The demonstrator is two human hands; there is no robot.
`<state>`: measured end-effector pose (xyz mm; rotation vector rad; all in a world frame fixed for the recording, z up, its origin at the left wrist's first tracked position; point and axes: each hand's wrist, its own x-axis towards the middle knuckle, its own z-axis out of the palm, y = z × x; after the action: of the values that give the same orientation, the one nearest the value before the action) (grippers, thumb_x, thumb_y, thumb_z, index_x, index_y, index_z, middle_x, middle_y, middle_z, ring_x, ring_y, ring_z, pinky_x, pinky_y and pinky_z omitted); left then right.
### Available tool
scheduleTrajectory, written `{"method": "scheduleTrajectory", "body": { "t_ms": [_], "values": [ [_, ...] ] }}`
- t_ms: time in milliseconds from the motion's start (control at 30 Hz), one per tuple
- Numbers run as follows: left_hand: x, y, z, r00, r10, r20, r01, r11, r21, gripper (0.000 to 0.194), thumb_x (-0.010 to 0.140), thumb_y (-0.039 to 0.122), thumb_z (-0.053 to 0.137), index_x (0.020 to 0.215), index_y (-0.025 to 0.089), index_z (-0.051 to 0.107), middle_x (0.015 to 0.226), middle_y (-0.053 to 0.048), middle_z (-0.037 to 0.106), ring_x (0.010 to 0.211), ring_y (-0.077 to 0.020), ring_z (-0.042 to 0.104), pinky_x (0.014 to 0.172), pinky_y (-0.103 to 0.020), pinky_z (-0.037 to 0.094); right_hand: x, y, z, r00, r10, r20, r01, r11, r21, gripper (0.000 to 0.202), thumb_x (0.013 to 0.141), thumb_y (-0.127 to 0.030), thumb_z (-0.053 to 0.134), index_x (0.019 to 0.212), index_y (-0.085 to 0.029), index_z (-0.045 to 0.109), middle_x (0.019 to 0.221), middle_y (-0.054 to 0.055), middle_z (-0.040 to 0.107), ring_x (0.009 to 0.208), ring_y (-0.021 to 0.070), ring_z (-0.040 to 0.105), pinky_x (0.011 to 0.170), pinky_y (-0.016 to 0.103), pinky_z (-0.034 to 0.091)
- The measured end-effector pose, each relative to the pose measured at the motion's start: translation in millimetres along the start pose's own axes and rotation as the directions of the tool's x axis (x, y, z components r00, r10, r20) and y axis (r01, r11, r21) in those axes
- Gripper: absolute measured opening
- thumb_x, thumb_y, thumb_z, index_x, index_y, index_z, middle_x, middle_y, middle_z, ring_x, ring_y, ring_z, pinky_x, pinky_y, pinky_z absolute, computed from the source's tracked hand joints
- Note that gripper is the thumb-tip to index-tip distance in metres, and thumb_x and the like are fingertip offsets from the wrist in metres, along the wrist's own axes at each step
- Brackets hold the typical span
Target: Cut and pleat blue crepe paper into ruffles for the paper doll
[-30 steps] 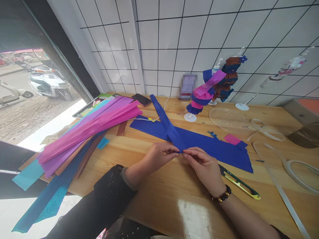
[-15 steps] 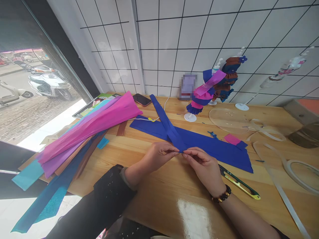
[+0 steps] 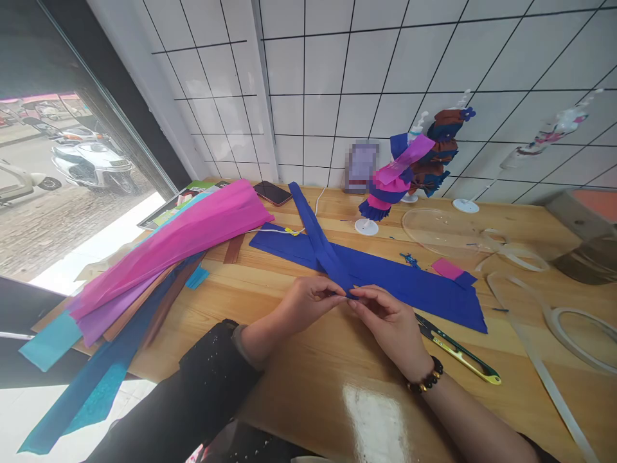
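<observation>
A narrow strip of blue paper [image 3: 315,235] runs from near the phone down to my fingertips. My left hand [image 3: 308,301] pinches its near end from the left. Close beside it, my right hand [image 3: 388,321] pinches the same end, the fingertips of both hands almost touching. Beneath the strip, a wider blue sheet [image 3: 414,283] lies across the wooden table [image 3: 299,379]. A cutter with a yellow and dark green handle [image 3: 460,350] rests just right of my right hand.
Pink paper [image 3: 178,247] tops a pile of coloured sheets at the left. A phone [image 3: 272,193] lies at the back. Two dressed figures [image 3: 393,177] [image 3: 443,151] stand by the wall. Rolls of white tape [image 3: 578,334] and a clear disc [image 3: 443,231] are at the right.
The near end of the blue strip is gathered narrower between my fingertips. My right hand has shifted slightly left, and the view has moved a little.
</observation>
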<state>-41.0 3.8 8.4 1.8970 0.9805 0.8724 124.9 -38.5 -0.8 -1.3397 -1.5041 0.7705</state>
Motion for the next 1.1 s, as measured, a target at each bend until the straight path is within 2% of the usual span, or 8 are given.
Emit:
{"method": "scheduleTrajectory", "body": {
  "t_ms": [133, 267, 467, 700, 900, 1100],
  "values": [
    [-0.1, 1.6, -1.6, 1.0, 0.021, -0.016, -0.021, 1.0, -0.001, 0.017, 0.076, 0.027, 0.055, 0.077, 0.014, 0.066, 0.072, -0.003, 0.065, 0.063, -0.0102, 0.056, 0.059, -0.019, 0.042, 1.1, 0.9, -1.2, 0.999, 0.039, 0.022, -0.039, 0.999, 0.024, 0.021, 0.072, -0.031, 0.061, 0.09, -0.022, 0.066, 0.09, 0.005, 0.064, 0.074, 0.015, 0.059, 0.065, 0.028, 0.049],
    [-0.3, 2.5, -2.1, 0.999, 0.031, -0.016, -0.031, 1.0, 0.003, 0.019, 0.076, 0.03, 0.056, 0.077, 0.014, 0.067, 0.072, -0.004, 0.065, 0.063, -0.0106, 0.057, 0.06, -0.02, 0.043, 2.5, -0.1, -2.3, 1.0, 0.022, 0.018, -0.023, 0.999, 0.039, 0.018, 0.071, -0.029, 0.062, 0.087, -0.022, 0.068, 0.09, 0.004, 0.066, 0.08, 0.0154, 0.059, 0.07, 0.028, 0.049],
    [-0.3, 0.4, -1.3, 1.0, 0.005, -0.023, -0.006, 1.0, -0.028, 0.021, 0.075, 0.032, 0.057, 0.077, 0.014, 0.067, 0.071, -0.005, 0.066, 0.063, -0.0113, 0.057, 0.059, -0.02, 0.043, 3.1, 0.5, -4.1, 1.0, -0.017, 0.0, 0.017, 1.0, 0.026, 0.012, 0.071, -0.028, 0.062, 0.08, -0.024, 0.07, 0.085, 0.003, 0.067, 0.079, 0.0159, 0.061, 0.072, 0.029, 0.049],
    [0.1, -0.2, -0.1, 0.998, -0.048, -0.035, 0.042, 0.99, -0.138, 0.022, 0.072, 0.033, 0.059, 0.074, 0.013, 0.067, 0.067, -0.004, 0.063, 0.058, -0.0098, 0.053, 0.053, -0.02, 0.04, 3.7, 1.2, -4.8, 1.0, 0.009, 0.0, -0.009, 0.999, 0.049, 0.012, 0.071, -0.03, 0.062, 0.077, -0.024, 0.07, 0.084, 0.004, 0.068, 0.078, 0.0164, 0.061, 0.071, 0.03, 0.049],
    [0.2, -4.2, 2.4, 0.994, -0.108, -0.029, 0.094, 0.947, -0.306, 0.022, 0.068, 0.033, 0.063, 0.076, 0.012, 0.066, 0.069, -0.003, 0.061, 0.06, -0.0095, 0.053, 0.055, -0.02, 0.041, 4.2, -0.2, -4.7, 0.995, 0.098, -0.012, -0.095, 0.987, 0.129, 0.013, 0.067, -0.03, 0.065, 0.076, -0.022, 0.069, 0.083, 0.004, 0.067, 0.078, 0.016, 0.06, 0.072, 0.029, 0.048],
    [1.2, -3.9, 2.2, 0.995, -0.086, -0.045, 0.068, 0.949, -0.307, 0.021, 0.068, 0.032, 0.064, 0.071, 0.012, 0.065, 0.067, -0.003, 0.06, 0.059, -0.0089, 0.051, 0.054, -0.02, 0.04, 6.4, -3.6, -5.4, 0.977, 0.212, 0.011, -0.21, 0.961, 0.181, 0.015, 0.064, -0.033, 0.066, 0.073, -0.021, 0.068, 0.08, 0.003, 0.068, 0.075, 0.0156, 0.061, 0.069, 0.028, 0.048]
  ]
}}
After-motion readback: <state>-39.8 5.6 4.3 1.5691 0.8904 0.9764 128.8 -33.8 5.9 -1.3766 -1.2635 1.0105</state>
